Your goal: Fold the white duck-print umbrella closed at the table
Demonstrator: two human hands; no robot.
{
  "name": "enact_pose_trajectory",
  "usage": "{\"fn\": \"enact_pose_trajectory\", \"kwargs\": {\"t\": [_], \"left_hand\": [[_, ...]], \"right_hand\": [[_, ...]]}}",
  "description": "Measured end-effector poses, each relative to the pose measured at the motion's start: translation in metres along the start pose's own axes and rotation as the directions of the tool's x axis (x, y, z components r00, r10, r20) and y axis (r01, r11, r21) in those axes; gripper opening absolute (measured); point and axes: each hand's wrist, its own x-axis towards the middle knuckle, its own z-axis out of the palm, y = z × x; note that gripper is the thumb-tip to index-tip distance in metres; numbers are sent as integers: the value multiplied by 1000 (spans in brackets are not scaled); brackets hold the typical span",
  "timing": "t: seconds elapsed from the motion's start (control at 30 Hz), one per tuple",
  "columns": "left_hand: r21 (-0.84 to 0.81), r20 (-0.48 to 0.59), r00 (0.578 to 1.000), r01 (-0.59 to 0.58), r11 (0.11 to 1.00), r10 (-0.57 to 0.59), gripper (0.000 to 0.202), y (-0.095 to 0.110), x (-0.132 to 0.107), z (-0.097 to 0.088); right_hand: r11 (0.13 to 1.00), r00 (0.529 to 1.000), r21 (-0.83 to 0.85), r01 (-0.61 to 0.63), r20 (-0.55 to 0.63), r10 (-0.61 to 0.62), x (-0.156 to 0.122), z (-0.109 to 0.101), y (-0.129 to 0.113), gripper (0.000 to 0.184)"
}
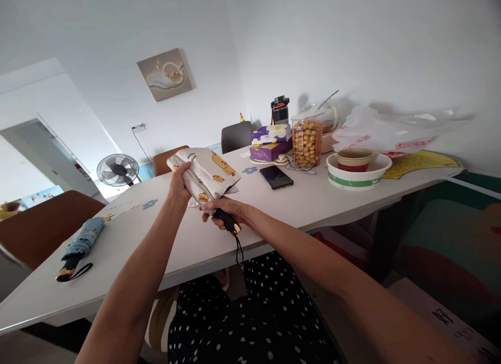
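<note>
A cream folding umbrella with yellow cartoon prints is held up over the near edge of the white table, its canopy gathered in loose folds. My left hand grips the folds on their left side. Around the lower end of the canopy, by the black handle, my right hand is closed. A black wrist strap dangles from the gold-tipped handle end. On the table at the left lies a second umbrella, light blue, rolled up, with a black and gold handle.
On the white table lie a phone and glasses. Behind them stand tissue boxes, a snack jar and a black bottle. A paper bowl holding a cup sits right, before a plastic bag.
</note>
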Motion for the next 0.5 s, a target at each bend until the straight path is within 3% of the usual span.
{"fn": "enact_pose_trajectory", "kwargs": {"t": [0.13, 0.2, 0.27, 0.37, 0.43, 0.5], "left_hand": [[-10, 60, 998, -1, 1000, 2, 33, 0, 5, -3], [9, 60, 998, -15, 1000, 14, 33, -5, 11, -4], [81, 52, 998, 39, 996, -43, 33, -12, 17, -7], [334, -96, 984, 171, 927, -148, 38, -25, 22, -12], [515, -225, 973, 162, 842, -49, 42, -32, 21, -11], [637, -185, 977, 39, 770, 104, 42, -36, 14, -4]], "right_hand": [[994, 995, 38, 103, 11, -103, 1, 3, 0, 34], [991, 992, 41, 125, -30, -124, 4, 1, 2, 28], [991, 988, 70, 118, -109, -110, 8, -3, 5, 21], [987, 973, 160, 30, -232, 8, 17, -13, 9, 14], [970, 951, 243, 5, -301, 70, 22, -20, 12, 14], [954, 938, 300, 22, -336, 84, 27, -26, 14, 17]]}}
